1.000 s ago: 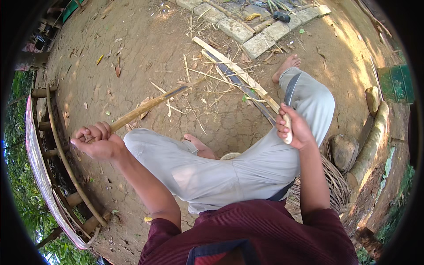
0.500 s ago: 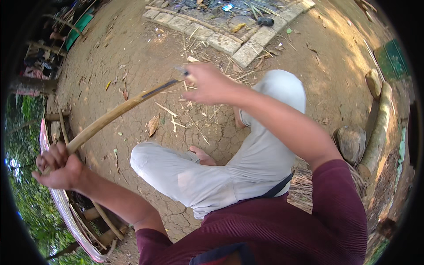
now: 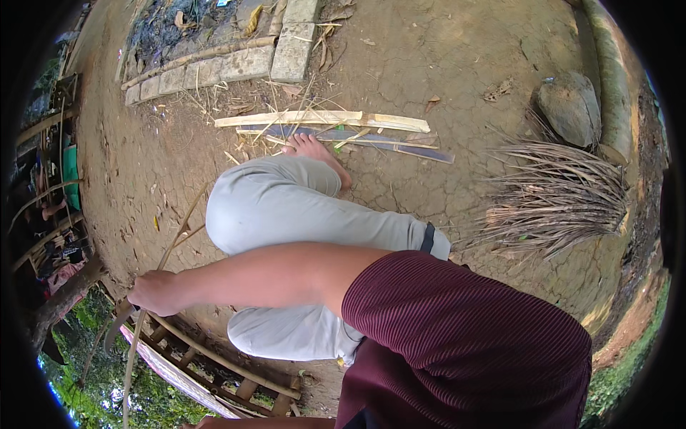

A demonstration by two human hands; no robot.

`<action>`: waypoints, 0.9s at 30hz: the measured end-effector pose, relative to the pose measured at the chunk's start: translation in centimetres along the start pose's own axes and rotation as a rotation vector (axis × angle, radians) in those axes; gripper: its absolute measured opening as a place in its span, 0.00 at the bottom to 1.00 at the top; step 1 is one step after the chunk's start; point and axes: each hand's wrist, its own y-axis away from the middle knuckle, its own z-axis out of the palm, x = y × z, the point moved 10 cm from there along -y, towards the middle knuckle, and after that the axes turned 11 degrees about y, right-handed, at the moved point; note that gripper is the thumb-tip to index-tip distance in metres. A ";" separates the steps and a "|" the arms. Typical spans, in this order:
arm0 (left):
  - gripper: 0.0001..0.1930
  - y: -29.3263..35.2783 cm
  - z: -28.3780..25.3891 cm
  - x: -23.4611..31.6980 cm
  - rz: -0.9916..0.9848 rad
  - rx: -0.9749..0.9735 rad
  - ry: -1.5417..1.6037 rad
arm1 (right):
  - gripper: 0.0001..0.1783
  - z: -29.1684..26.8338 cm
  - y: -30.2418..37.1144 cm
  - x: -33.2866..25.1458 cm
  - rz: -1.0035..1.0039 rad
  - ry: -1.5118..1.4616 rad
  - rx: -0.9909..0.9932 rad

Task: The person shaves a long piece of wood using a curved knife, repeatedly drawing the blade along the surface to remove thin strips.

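My right hand (image 3: 153, 292) reaches across my body to the far left, its fingers closed. A curved blade (image 3: 116, 330), apparently a knife's, sticks out below that fist. Along the same fist runs a long, thin, bent strip (image 3: 131, 365), pale brown, likely bamboo or wood; whether the fingers also grip it cannot be made out. At the lower edge only a sliver of my left hand (image 3: 200, 424) shows, its fingers cut off by the picture. Split pale strips (image 3: 300, 116) and dark strips (image 3: 411, 149) lie on the ground by my bare foot (image 3: 314, 154).
A bundle of thin dry sticks (image 3: 557, 196) lies at right, beside a cut log (image 3: 569, 109) and a long trunk (image 3: 616, 86). Blocks (image 3: 246, 64) edge an ash-covered patch at the upper left. A slatted wooden frame (image 3: 229, 368) stands at the lower left.
My view and body have turned rightward. My right hand has swung to the far left; my left hand has dropped to the lower edge. The strips and stick bundle have come into view.
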 end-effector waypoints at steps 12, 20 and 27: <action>0.18 33.7 17.6 8.8 0.036 -1.759 0.277 | 0.05 -4.5 0.3 1.1 0.246 -0.252 0.192; 0.19 34.3 18.2 11.6 -0.523 -1.958 0.745 | 0.07 -6.3 -2.1 0.6 0.253 -0.025 0.066; 0.21 32.5 20.7 13.2 0.033 -1.643 0.769 | 0.07 -7.0 -4.1 1.9 0.345 -0.469 0.050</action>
